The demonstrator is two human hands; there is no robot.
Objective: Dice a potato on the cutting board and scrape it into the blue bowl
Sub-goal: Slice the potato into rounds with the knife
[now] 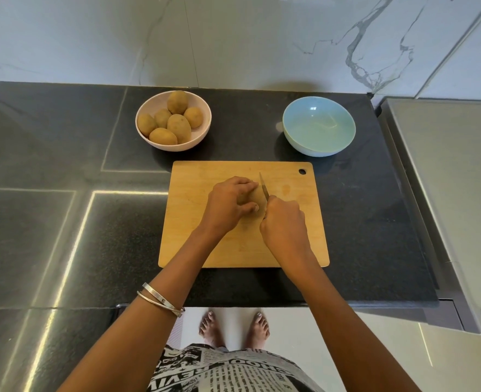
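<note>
Now your left hand curls over the potato at the centre of the board, fingers wrapped round it. Your right hand grips the knife tight, blade set against the potato's right side and pointing toward the top of the frame. Above the board, at upper right, sits the blue bowl. At upper left, the pink bowl holds whole potatoes. All of it is on the dark counter.

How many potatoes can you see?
7. Six sit piled in the pink bowl. One potato lies on the cutting board, held by the left hand beside the knife. More may hide under the pile.
</note>
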